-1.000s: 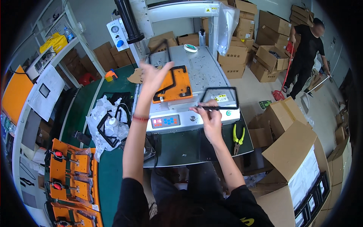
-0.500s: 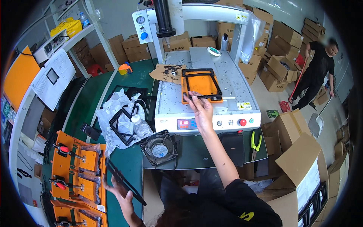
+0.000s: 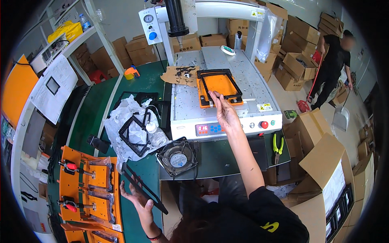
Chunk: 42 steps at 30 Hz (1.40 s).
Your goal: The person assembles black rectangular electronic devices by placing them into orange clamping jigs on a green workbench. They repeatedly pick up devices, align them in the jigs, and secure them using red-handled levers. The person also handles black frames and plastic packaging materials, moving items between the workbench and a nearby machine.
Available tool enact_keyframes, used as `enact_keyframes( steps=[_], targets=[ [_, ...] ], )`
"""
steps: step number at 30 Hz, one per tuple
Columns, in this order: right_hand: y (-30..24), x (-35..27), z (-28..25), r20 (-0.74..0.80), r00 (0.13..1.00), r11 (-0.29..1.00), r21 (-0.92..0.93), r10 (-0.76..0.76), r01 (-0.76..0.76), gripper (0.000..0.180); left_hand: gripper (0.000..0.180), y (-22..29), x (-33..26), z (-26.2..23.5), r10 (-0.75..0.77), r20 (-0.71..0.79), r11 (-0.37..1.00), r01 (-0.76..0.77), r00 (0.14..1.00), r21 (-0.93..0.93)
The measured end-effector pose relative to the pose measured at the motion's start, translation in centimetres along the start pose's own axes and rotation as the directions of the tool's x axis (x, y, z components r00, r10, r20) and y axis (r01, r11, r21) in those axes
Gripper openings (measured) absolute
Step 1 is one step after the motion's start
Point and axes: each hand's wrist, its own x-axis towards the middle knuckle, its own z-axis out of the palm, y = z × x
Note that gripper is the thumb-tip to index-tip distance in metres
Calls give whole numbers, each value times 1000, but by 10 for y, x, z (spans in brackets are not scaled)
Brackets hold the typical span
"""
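My right hand (image 3: 226, 115) is at the near edge of a black rectangular frame (image 3: 235, 83), its fingers closed on that edge and the thumb partly hidden. The frame's near side is raised off an orange fixture plate (image 3: 221, 84) on the machine's grey bed. At the lower left, my left hand (image 3: 139, 199) grips a second thin black frame (image 3: 150, 193), tilted and seen nearly edge-on. This one hangs beside the orange clamp fixtures (image 3: 91, 174) on the green table.
White plastic wrap (image 3: 115, 123) with another black frame and a clear bottle (image 3: 156, 135) lies left of the machine. A fan (image 3: 177, 160) and yellow-green pliers (image 3: 278, 148) are near the front edge. Above stands the black dispensing head (image 3: 176, 18). Far right, a person (image 3: 332, 65) holds a broom.
The frame under my right hand has lifted at its near side from the orange plate. My left hand keeps its frame. The whole view has shifted slightly.
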Motion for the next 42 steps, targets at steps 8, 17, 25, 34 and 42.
enact_keyframes(
  steps=[8, 17, 25, 34, 42],
  targets=[
    [-7, 9, 9, -90, 996, 899, -437, -13, -28, 33, 108, -11, -1, -3, -12, 23, 998, 13, 1000, -54],
    [-16, 8, 16, -152, 988, 852, -516, 2, -81, 31, 104, -6, -4, -21, 24, 19, 998, -23, 1000, -66],
    [-25, 0, 17, -177, 975, 392, -894, 137, -218, 48, 110, -5, -17, -34, 4, -26, 999, -5, 1000, -45],
    [-74, -127, -38, 550, 586, -686, -728, -595, -13, 38, 103, -5, -19, -17, 76, 42, 997, -77, 996, 23],
    [-129, -145, -106, 566, 691, -872, -445, -450, -204, 54, 104, 10, -16, 53, 56, 267, 998, -59, 962, 6]
  ],
)
